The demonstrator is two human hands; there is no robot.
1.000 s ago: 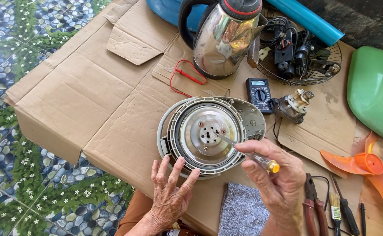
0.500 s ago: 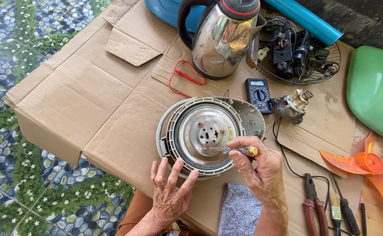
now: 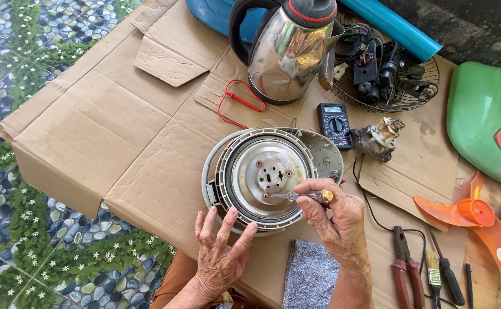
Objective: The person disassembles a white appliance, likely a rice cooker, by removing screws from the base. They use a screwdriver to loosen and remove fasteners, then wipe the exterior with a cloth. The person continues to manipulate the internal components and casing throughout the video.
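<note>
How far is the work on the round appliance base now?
Done: the round grey base with its metal plate lies upside down on the cardboard. In hand: the right hand holds a yellow-handled screwdriver to the plate; the left hand steadies the rim. Left: screws remain visible.

A single head-worn camera looks steeply down, from close above, at the cardboard-covered counter (image 3: 90, 126). Its near edge runs along the frame's bottom. Patterned floor (image 3: 10, 57) shows beyond the counter's left edge.
</note>
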